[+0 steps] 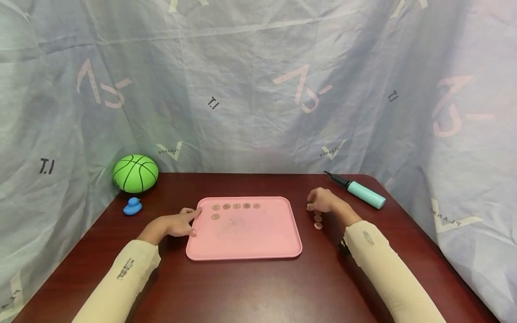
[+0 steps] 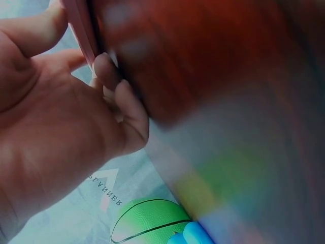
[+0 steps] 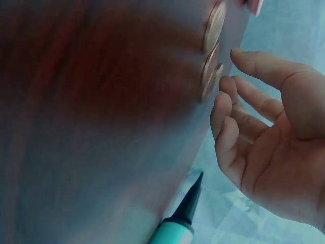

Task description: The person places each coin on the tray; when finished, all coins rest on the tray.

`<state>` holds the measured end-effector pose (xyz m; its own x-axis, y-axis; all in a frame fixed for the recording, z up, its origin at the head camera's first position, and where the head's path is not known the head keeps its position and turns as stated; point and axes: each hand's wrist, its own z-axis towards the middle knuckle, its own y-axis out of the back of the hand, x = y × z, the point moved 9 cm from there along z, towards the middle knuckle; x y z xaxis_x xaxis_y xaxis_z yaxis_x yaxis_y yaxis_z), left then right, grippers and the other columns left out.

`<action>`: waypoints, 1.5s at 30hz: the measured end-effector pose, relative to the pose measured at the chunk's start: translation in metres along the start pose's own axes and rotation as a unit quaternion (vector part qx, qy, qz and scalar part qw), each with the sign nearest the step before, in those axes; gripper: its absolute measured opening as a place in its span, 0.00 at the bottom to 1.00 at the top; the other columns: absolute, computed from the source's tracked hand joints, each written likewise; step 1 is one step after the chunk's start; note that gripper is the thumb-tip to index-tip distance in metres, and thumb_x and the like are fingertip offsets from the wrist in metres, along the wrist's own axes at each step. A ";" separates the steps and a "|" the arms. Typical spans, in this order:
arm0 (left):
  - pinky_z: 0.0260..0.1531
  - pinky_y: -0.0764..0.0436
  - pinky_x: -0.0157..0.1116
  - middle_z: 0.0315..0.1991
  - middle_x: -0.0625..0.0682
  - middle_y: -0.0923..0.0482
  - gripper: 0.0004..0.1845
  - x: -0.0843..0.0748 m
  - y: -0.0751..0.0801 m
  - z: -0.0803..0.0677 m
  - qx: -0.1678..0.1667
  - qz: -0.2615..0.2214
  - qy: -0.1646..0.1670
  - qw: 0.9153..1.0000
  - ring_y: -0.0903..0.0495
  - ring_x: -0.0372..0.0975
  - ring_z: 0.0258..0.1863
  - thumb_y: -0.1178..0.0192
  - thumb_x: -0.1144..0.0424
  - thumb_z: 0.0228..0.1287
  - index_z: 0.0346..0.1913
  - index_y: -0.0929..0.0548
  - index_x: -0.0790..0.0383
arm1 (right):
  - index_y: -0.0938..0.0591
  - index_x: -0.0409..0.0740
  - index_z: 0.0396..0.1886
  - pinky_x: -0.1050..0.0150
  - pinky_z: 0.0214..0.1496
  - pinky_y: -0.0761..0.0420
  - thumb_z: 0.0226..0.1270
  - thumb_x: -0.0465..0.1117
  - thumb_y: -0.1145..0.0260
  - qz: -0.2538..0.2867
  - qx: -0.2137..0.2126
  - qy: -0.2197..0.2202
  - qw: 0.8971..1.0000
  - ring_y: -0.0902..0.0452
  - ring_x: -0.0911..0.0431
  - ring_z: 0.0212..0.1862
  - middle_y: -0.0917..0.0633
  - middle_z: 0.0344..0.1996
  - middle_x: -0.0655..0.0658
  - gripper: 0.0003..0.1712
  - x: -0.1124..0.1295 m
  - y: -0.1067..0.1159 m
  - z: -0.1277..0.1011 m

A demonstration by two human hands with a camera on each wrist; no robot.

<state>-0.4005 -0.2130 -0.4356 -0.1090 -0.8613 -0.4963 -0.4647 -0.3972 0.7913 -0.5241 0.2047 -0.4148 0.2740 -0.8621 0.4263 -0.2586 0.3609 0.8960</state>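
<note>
Where the right hand [image 1: 324, 200] hangs, right of centre in the frame, loose coins [image 1: 318, 219] lie in a short column on the table [image 1: 226, 287]; the uppermost visible is partly covered, so the count is uncertain. Right hand: thumb and fingers parted, nothing visibly grasped. Handling, as judged: light, stiff, hardly fragile, apt to slide; best taken by the edge, between thumb and fingertip. Pink tray [image 1: 250, 240], centre: six further coins, five in an upper row, one below its left end. Left hand [image 1: 179, 223]: thumb and forefinger spread on the left rim, no clasp evident. Outward: green ball [image 1: 135, 174], blue duck [image 1: 132, 206], left; turquoise cylinder [image 1: 365, 194], black-tipped, right; printed cloth [image 1: 242, 112], behind. Indistinct: coin faces; dark item [image 1: 343, 246] beneath the right sleeve [image 1: 369, 244]. Cut off: both forearms, lower edge.
</note>
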 end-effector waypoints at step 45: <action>0.66 0.43 0.59 0.71 0.70 0.53 0.47 0.004 -0.001 0.004 0.005 0.006 0.007 1.000 0.45 0.59 0.69 0.37 0.61 0.64 0.79 0.52 0.65 | 0.16 0.37 0.34 0.60 0.29 0.22 0.57 0.36 0.28 0.066 0.058 0.011 0.996 0.24 0.57 0.26 0.13 0.25 0.49 0.08 -0.003 -0.010 0.003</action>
<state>-0.4036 -0.2144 -0.4399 -0.1024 -0.8708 -0.4808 -0.4720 -0.3830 0.7941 -0.5250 0.2023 -0.4256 0.2500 -0.8015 0.5432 -0.3987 0.4260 0.8121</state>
